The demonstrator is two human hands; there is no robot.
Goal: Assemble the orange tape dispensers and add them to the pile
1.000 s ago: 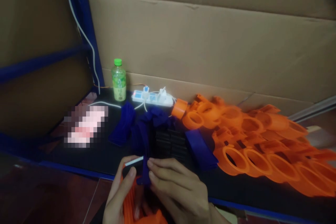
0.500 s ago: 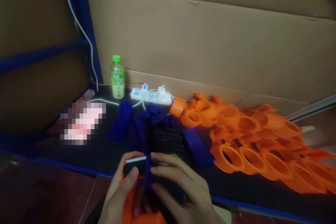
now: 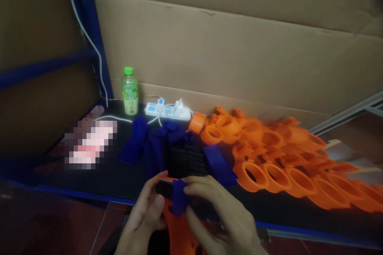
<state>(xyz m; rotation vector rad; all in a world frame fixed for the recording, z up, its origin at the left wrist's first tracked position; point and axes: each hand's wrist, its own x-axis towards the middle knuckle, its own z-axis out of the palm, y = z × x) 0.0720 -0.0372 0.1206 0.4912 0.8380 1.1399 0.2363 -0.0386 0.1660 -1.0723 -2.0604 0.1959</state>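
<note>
My left hand (image 3: 143, 219) and my right hand (image 3: 220, 219) are together at the table's front edge, both closed round one small assembly. It is an orange plastic part (image 3: 176, 227) with a black block at its top and a blue piece (image 3: 178, 199) pressed onto it. My left thumb lies on the orange part's left side. The fingers of my right hand pinch the blue piece from the right. Just behind my hands lie several blue pieces (image 3: 220, 162) and a cluster of black blocks (image 3: 187, 159).
A long heap of orange ring parts (image 3: 281, 155) covers the right of the black table (image 3: 113, 177). A green-capped bottle (image 3: 129, 91) and a white power strip (image 3: 168, 110) stand at the back by the cardboard wall. A blurred pink patch (image 3: 89, 143) lies left.
The white toothed strip seen at the top of the part is out of sight now. The blue piece has turned and sits lower in my fingers. The view has shifted slightly right.
</note>
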